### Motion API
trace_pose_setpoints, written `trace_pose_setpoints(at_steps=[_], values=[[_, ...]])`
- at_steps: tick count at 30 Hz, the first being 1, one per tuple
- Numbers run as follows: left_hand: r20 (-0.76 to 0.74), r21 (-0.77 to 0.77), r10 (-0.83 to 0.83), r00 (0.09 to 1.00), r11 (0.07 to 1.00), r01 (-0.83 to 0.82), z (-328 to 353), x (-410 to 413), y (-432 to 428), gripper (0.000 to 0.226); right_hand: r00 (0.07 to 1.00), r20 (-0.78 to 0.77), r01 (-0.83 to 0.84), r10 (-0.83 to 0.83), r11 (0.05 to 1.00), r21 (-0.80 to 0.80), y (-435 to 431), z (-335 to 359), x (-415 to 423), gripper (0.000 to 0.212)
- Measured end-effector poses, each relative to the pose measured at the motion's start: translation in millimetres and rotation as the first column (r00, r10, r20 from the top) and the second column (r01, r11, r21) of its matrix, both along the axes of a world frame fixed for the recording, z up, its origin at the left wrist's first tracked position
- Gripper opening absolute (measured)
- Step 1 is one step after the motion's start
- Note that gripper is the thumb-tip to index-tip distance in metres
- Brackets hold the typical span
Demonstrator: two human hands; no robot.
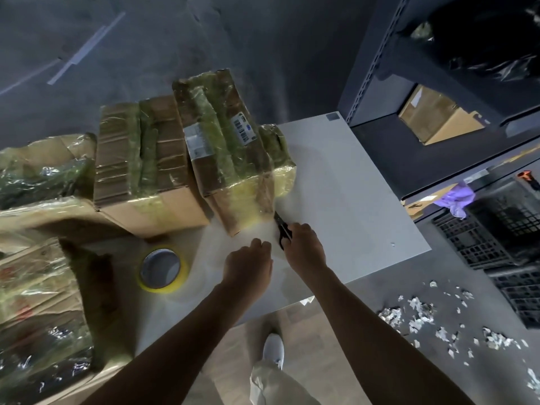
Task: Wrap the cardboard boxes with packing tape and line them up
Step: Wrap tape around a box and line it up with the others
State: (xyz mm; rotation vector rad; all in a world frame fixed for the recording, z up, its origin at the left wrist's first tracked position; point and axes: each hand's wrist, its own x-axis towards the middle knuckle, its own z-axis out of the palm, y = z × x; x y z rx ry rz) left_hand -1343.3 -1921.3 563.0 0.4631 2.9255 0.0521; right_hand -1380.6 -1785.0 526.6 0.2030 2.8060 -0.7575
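Two tape-wrapped cardboard boxes stand side by side on the white table [350, 185]: a tall one [228, 153] with a barcode label and a lower one [146, 159] to its left. My right hand [304, 247] grips black scissors [282, 229] whose blades point at the tall box's near corner. A strip of clear tape seems to run from that corner toward my left hand [248, 264], which is curled just left of the scissors; I cannot make out what it pinches. A yellowish tape roll [162, 268] lies flat on the table to the left.
More wrapped boxes crowd the left side [38, 287] and far left [43, 173]. Dark metal shelving [409, 83] with a cardboard box [438, 115] stands right of the table, black crates [496, 241] below it. Paper scraps [423, 317] litter the floor. My white shoe [273, 349] shows beneath the table edge.
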Motion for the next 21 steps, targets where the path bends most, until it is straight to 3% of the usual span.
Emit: trace_pose_setpoints(at_steps=[7,10,16,21], values=[[0.003,0.146,0.048,0.999,0.988,-0.048,2,-10,23,0.03,0.991,0.104,-0.105,0.084,0.97,0.218,-2,-8,-11,0.027],[0.022,0.218,0.101,0.995,0.97,-0.103,0,-12,27,0.03,0.985,0.161,-0.102,0.064,0.965,0.241,-1,-7,-10,0.027],[0.182,0.366,0.238,0.954,0.884,-0.29,4,-13,42,0.028,0.985,0.173,0.004,0.001,1.0,-0.026,16,6,12,0.027],[0.224,0.508,0.339,0.914,0.76,-0.406,23,-15,49,0.03,0.988,0.101,0.138,-0.114,0.954,-0.268,18,36,22,0.031]])
